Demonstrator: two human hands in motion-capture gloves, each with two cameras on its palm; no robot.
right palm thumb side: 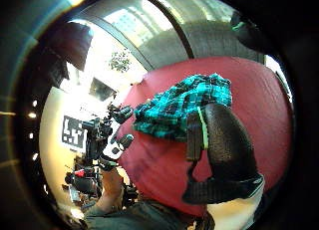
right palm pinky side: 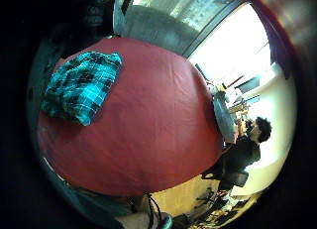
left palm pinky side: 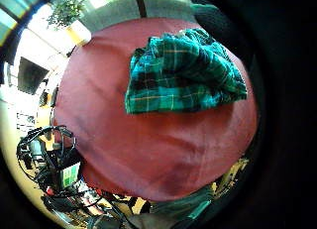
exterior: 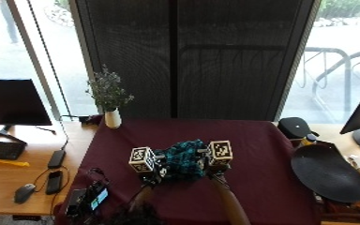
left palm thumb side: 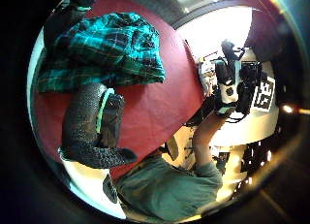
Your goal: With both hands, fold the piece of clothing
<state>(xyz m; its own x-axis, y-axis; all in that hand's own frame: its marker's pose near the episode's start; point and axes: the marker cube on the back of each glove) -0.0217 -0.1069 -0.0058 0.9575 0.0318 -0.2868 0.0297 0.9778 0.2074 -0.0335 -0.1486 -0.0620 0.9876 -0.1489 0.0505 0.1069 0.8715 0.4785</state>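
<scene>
- On the maroon-covered tabletop (exterior: 261,154), a green plaid piece of clothing (exterior: 181,159) lies bunched near the person's edge.
- The left hand (exterior: 147,169) hovers just beside it, thumb loosely curved, gripping nothing.
- The right hand (exterior: 212,165) hovers at its other side, thumb likewise relaxed, empty.
- A vase of flowers (exterior: 110,101) stands at the far corner.

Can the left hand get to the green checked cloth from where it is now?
Probably yes. The left hand sits right beside the bunched green checked cloth on the dark red tablecloth, and its palm views show nothing lying between them. The right hand is on the cloth's other side, out of the way.
</scene>
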